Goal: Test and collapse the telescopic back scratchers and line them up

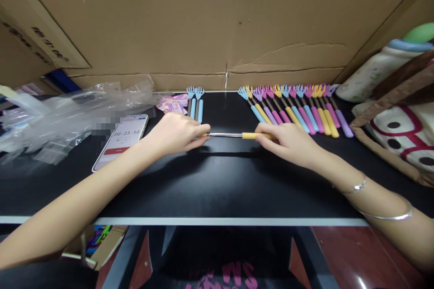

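Observation:
A yellow back scratcher with a shiny metal rod is stretched level between my two hands, above the black table. My left hand is closed round its left end, so the claw there is mostly hidden. At the other end, my right hand pinches the yellow handle. Just beyond my left hand lie two blue back scratchers, claws pointing away. Past my right hand, a row of several back scratchers in blue, yellow, purple and pink lies side by side.
A phone running a timer lies left, beside crumpled clear plastic bags. Small pink packets sit near the blue scratchers. A cardboard wall closes off the back. At right are a bottle and a brown-trimmed bag.

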{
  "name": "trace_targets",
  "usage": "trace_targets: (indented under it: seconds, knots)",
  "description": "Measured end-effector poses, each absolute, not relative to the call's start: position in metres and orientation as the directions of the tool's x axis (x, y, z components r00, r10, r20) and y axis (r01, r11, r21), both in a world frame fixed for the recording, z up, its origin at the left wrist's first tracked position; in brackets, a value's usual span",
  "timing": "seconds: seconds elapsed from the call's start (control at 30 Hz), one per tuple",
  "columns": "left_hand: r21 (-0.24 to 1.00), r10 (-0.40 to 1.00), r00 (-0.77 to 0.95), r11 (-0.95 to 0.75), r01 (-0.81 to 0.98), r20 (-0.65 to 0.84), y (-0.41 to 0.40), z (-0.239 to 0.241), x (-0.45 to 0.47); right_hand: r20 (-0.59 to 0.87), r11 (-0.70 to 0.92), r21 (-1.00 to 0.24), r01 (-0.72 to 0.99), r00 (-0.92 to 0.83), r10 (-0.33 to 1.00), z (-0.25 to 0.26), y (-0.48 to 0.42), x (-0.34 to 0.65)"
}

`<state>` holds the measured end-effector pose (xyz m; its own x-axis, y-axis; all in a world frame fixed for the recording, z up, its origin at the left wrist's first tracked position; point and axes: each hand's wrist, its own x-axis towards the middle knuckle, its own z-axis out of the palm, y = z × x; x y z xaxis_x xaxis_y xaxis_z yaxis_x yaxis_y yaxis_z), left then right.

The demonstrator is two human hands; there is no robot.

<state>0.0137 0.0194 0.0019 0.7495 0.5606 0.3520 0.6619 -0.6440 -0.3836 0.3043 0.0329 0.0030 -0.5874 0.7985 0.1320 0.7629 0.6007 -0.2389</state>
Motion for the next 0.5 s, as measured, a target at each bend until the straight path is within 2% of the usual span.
trace_targets:
  seconds: [0.27, 0.5]
  knots:
    - [-0.364, 0.611, 0.731, -0.635, 0.682, 0.303, 0.0193, 0.0009, 0.0138, 0.172, 0.633, -0.175, 0.754, -0.610, 0.773, 0.0001, 0.0332, 0.3055]
    - [-0.356, 0.669, 0.705, -0.616, 0.703, 0.234, 0.0205, -0.0009, 0.0131, 0.298, 0.637, 0.014, 0.771, -0.611, 0.733, 0.0010, 0.0286, 0.3063]
